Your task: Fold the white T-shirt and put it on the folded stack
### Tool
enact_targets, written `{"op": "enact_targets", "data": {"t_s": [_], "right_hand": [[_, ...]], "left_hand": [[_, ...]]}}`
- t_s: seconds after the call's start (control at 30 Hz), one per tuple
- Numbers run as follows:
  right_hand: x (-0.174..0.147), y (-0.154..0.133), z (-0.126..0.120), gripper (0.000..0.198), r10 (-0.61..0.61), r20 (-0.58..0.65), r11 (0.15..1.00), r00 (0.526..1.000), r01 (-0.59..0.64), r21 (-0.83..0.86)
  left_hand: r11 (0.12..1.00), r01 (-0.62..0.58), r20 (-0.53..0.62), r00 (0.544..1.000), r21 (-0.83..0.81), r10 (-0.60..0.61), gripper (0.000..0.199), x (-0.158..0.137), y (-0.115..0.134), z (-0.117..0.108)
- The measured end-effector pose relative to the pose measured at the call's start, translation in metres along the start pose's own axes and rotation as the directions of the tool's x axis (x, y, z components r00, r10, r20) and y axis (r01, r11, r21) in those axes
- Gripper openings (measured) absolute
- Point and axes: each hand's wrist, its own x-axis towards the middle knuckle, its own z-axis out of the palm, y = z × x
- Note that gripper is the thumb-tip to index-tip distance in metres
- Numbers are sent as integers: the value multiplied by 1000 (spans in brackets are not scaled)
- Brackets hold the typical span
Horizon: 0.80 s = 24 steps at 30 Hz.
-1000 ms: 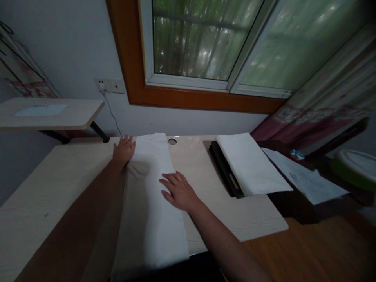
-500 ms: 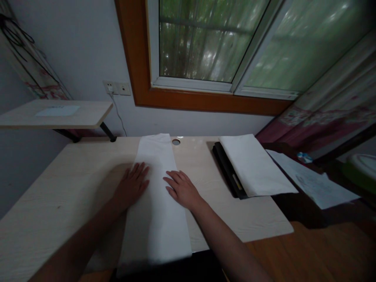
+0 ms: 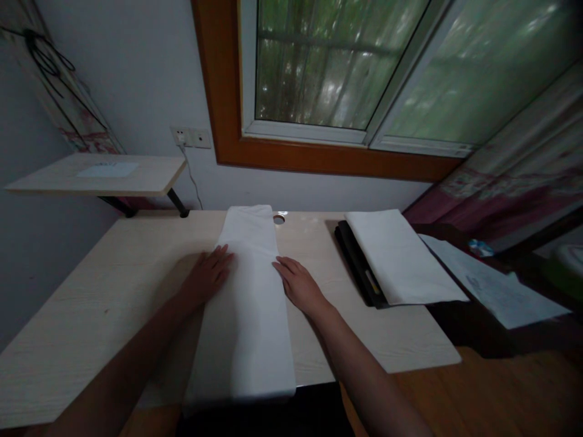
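Observation:
A long white strip of folded cloth (image 3: 255, 315) lies lengthwise on the pale wooden desk, from near the wall to the front edge. Slight wrinkles show at its far end. My left hand (image 3: 213, 274) rests flat along the left edge of the strip, its fingertips on the white surface. At the opposite edge, my right hand (image 3: 300, 284) lies palm down with fingers stretched out, their tips touching the cloth's border. Neither hand grasps anything.
On the right of the desk (image 3: 328, 346), a white sheet (image 3: 405, 261) lies over a black folder-like item (image 3: 357, 267). Farther right lies a printed paper (image 3: 492, 282). A raised shelf (image 3: 155, 173) stands back left. Behind are a round desk hole (image 3: 279, 220) and a window (image 3: 337, 79).
My right hand has slid from on top of the cloth outward to its right edge, fingers drawn closer together. My left hand stays at the left edge. The view has shifted slightly.

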Motion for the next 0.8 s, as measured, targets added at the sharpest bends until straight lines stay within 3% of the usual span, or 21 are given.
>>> {"op": "enact_targets", "data": {"t_s": [0.2,0.37,0.6,0.8], "right_hand": [[-28,6,-21,45,-58,45,988,997,51,145],[-42,-5,-37,55,-152,166,973,974,118,197],[-43,-27,-44,38,-311,156,906,937,243,348],[-48,-30,-48,15,-362,178,865,915,259,429]], "left_hand": [[994,-93,7,996,-64,94,49,-57,-21,-13],[978,-190,54,979,-84,195,52,-92,-15,-31],[930,-349,66,931,-115,358,65,-102,13,-47],[884,-440,76,887,-158,455,59,-104,17,-53]]}}
